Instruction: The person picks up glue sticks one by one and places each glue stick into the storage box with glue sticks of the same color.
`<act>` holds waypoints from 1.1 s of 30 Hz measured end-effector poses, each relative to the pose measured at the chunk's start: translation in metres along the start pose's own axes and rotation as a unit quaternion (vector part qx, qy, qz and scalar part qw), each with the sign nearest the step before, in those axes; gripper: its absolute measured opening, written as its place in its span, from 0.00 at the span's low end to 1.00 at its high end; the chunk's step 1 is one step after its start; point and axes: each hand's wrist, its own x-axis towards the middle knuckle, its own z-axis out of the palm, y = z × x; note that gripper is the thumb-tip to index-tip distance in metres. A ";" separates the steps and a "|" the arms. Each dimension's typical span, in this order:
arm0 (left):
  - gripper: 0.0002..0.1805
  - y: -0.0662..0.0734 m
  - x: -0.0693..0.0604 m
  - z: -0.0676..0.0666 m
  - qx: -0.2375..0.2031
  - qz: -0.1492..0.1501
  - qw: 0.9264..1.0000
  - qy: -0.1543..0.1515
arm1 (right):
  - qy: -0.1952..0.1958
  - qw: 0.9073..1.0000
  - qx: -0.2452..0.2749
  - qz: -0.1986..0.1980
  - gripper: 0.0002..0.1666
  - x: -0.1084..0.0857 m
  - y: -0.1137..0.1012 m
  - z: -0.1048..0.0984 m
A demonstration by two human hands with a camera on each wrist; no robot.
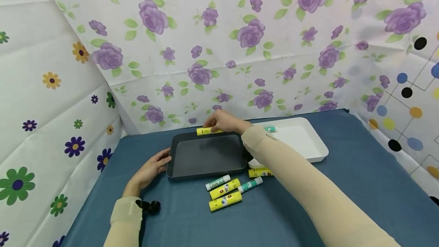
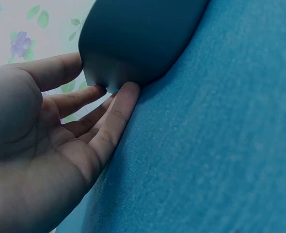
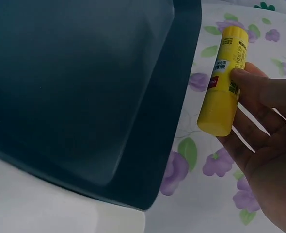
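My right hand (image 1: 224, 121) pinches a yellow glue stick (image 3: 223, 82) between thumb and fingers. It holds the stick over the far edge of the dark grey tray (image 1: 209, 155); the right wrist view shows the stick beside the tray wall, apart from it. My left hand (image 1: 151, 169) is at the tray's left side. In the left wrist view its fairly straight fingers (image 2: 119, 109) touch the tray's outer wall near the tablecloth. The inside of the dark tray is bare.
A white tray (image 1: 303, 140), partly behind my right forearm, holds a green glue stick (image 1: 270, 129). In front of the dark tray lie several yellow glue sticks (image 1: 225, 201) and green-and-white ones (image 1: 250, 184). A flowered curtain (image 1: 205, 48) hangs behind the blue tablecloth (image 1: 192, 216).
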 end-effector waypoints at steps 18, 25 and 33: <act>0.38 -0.001 0.000 0.000 -0.004 -0.001 1.000 0.000 | -0.002 1.000 -0.007 -0.004 0.16 0.016 0.011 0.022; 0.37 -0.001 0.000 0.000 -0.005 -0.005 1.000 0.003 | -0.011 0.999 -0.044 0.004 0.16 0.020 0.009 0.031; 0.37 -0.001 0.000 0.000 -0.003 0.001 1.000 0.000 | -0.027 0.994 -0.105 0.017 0.17 0.022 0.017 0.040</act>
